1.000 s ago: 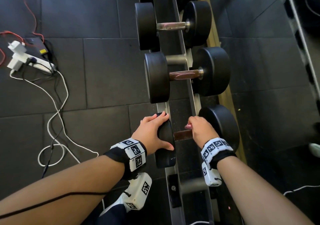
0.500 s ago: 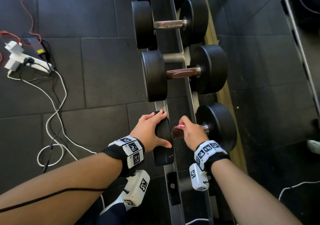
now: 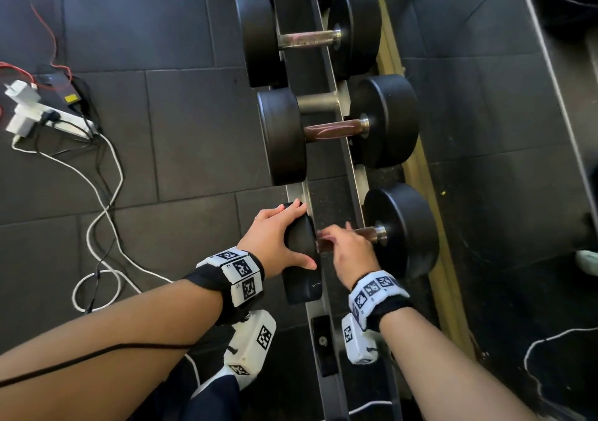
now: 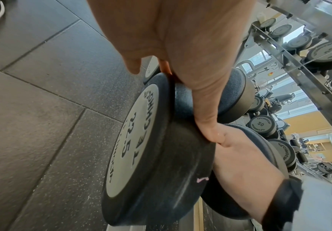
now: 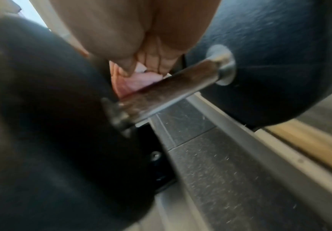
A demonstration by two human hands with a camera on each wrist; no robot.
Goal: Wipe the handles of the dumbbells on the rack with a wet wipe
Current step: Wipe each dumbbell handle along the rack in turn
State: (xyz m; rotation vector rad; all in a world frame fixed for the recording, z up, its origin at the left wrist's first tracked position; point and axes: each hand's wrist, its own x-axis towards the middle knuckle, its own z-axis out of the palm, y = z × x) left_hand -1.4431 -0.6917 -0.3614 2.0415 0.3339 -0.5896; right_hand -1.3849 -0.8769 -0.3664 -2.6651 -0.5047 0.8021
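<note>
The nearest black dumbbell lies across the rack [image 3: 358, 177]. My left hand [image 3: 275, 239] grips its left weight head [image 3: 301, 278], fingers over the rim and thumb [image 4: 208, 121] on the inner face. That head [image 4: 141, 156] is marked 22.5. My right hand [image 3: 349, 252] sits on the brownish metal handle [image 3: 367, 233] close to the left head, and the handle's right end is bare. In the right wrist view its fingers pinch a pale pink wet wipe [image 5: 141, 81] against the handle [image 5: 171, 92]. The right weight head [image 3: 401, 229] is untouched.
Two more dumbbells [image 3: 333, 130] [image 3: 307, 40] lie further along the rack. A power strip [image 3: 48, 116] and white cables [image 3: 106, 194] lie on the dark rubber floor at the left. A yellow strip [image 3: 420, 174] runs along the rack's right side. More racked dumbbells [image 4: 260, 123] show behind.
My right hand has slid left along the handle with the wipe, from the right weight head towards the left one. The left hand has kept its hold on the left head.
</note>
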